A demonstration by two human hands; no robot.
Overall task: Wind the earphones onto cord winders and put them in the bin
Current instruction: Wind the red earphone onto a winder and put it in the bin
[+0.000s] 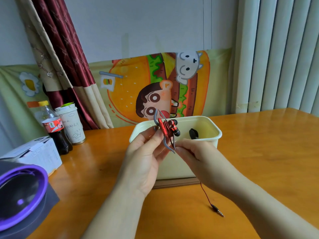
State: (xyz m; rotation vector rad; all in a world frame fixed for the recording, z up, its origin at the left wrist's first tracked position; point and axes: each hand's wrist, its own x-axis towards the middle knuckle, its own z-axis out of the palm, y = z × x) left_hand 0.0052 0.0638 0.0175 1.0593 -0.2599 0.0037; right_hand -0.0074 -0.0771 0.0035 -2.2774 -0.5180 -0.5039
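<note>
My left hand (pixel 146 152) pinches a grey cord winder (pixel 166 145) with curved prongs, held up in front of the cream bin (pixel 174 166). Red braided earphone cord (pixel 166 131) is wrapped around the winder's middle, and the red-and-black earbuds (pixel 175 129) sit at its right side. My right hand (pixel 191 154) pinches the cord just below the winder. The loose tail of the cord (pixel 206 194) trails down past my right wrist to the jack plug (pixel 217 210) lying on the table. A dark object (pixel 193 134) lies inside the bin.
The orange wooden table (pixel 259 144) holds a cola bottle (pixel 54 128), a white paper cup (pixel 71 124), a white cardboard box (pixel 37 153) and a purple-rimmed dark device (pixel 20 192) at the left. A cartoon cloth, curtains and blinds hang behind.
</note>
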